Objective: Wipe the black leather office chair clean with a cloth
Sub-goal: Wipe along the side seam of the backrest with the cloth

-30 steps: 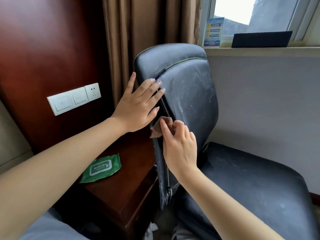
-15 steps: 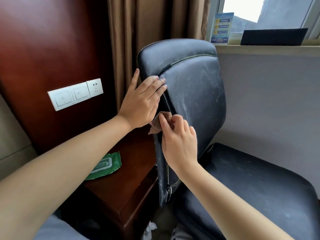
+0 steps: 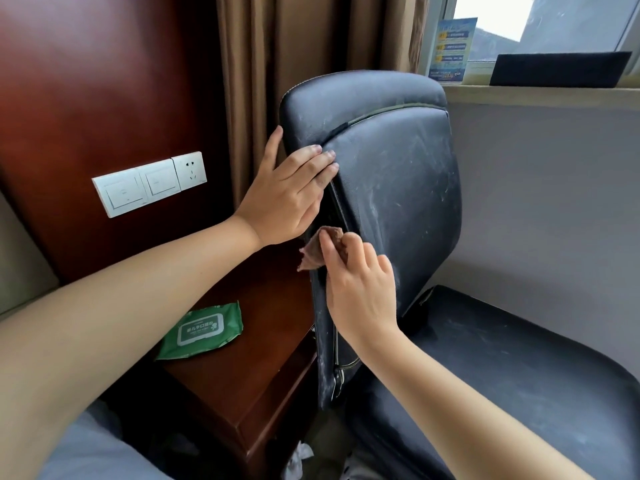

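From my feed this looks like a hotel room or a similar guest bedroom. I see a dark red wood wall panel point(image 3: 104, 81) carrying a white switch and socket plate point(image 3: 149, 183), a matching wooden bedside cabinet point(image 3: 249, 368) with a green pack of wet wipes point(image 3: 201, 332) on it, heavy brown curtains point(image 3: 294, 46), and a printed notice card point(image 3: 450, 50) propped on the windowsill point(image 3: 540, 93).

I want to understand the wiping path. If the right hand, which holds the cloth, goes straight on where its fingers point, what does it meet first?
Probably the left hand. The right hand pinches the brown cloth at the chair backrest's side edge, fingers pointing up along it; the left hand lies just above. Depth is unclear.
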Demonstrator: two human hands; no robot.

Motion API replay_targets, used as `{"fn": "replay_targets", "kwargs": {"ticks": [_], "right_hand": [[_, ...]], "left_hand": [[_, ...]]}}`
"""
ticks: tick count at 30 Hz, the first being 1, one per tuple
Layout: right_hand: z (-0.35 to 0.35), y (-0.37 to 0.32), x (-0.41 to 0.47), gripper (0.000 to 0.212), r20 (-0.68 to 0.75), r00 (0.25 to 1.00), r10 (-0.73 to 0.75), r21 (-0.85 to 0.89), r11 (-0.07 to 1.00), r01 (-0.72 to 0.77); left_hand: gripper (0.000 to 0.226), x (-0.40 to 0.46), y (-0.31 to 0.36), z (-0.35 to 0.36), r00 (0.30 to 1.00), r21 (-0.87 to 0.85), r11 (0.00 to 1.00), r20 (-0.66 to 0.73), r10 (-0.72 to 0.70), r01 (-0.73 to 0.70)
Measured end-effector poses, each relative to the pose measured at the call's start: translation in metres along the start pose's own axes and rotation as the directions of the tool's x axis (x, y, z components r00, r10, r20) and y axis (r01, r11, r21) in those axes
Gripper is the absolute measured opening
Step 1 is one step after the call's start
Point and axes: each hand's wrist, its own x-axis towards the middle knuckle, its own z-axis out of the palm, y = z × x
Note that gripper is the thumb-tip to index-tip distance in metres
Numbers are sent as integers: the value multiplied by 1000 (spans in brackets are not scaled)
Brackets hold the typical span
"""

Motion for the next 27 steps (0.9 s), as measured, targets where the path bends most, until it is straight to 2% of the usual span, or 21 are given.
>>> {"fn": "replay_targets", "kwargs": {"ticks": [9,16,19,23,25,27], "right_hand": [[19,-3,-42,48,121,993,-14,-45,999,20],[6,-10,14,39,-54,997,53,8,999,-53],[17,-14,-6,48,19,998,59,21,998,-59],[23,-6,-52,56,148,989,-7,-52,999,14],[19,-4,-49,54,151,988,5,-54,999,3],[12,-6,-33,48,90,995,32,-41,999,-28]], "left_hand": [[35,0,-1,8,998,41,999,-60,7,-5],[35,0,-2,8,997,44,999,-78,23,-19],[32,1,-7,7,993,33,999,-108,40,-37],[29,4,-12,5,988,50,997,-136,67,-61],[29,5,-9,6,990,54,998,-134,52,-45],[30,5,-6,7,991,53,998,-132,36,-29]]}}
